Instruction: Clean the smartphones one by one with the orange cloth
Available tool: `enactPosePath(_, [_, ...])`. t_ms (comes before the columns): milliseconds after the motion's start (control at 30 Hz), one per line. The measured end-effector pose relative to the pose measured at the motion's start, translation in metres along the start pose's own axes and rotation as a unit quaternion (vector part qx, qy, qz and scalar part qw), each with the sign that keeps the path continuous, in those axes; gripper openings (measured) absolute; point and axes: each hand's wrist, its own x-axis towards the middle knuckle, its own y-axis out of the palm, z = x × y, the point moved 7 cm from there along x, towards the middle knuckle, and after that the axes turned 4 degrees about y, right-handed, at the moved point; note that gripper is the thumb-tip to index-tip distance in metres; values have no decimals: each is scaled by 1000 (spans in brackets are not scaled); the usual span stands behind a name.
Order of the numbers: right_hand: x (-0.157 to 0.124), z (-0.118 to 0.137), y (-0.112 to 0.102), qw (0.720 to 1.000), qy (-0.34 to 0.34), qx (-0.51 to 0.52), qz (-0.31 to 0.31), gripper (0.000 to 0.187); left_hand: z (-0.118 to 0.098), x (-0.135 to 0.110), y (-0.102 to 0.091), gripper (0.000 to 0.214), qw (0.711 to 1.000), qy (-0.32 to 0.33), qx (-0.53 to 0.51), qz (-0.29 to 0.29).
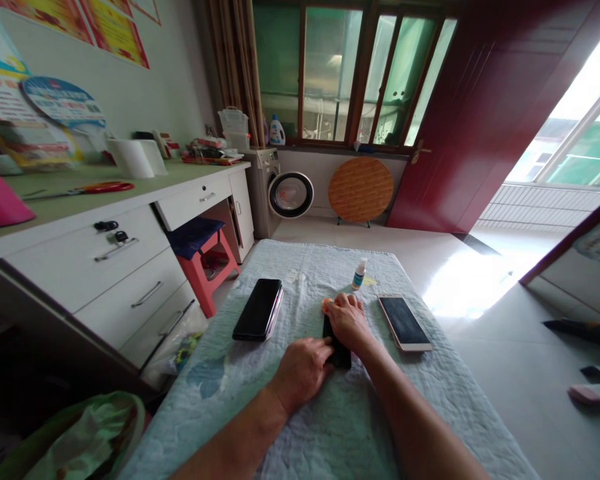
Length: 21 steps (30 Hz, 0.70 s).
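Both hands met on the dark phone (341, 358) in the middle of the table (330, 427): the left hand (303, 367) gripped its near end, and the right hand (347, 320) lay flat, fingers unclenched, across its far end. Stacked phones (257, 310) lay to the left.

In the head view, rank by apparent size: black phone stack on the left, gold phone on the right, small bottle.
1. black phone stack, largest
2. gold phone, only slightly smaller
3. small bottle, clearly smallest, though a bit farther away
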Motion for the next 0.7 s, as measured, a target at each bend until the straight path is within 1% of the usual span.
enactPosePath(233, [1,-11,-2,1000,27,-4,7,27,1,-1,3,21,1000,-1,1,-9])
enactPosePath(367, [-3,-27,-6,998,58,-27,14,27,3,-2,4,20,1000,-5,5,-17])
enactPosePath(500, [-11,-43,-11,994,90,-52,35,27,3,-2,4,19,999,0,15,-28])
enactPosePath(600, [-15,-45,-15,993,92,-59,46,25,2,-2,2,19,999,5,22,-38])
enactPosePath(700, [-18,-39,-16,994,78,-49,64,23,1,-2,1,17,999,8,22,-44])
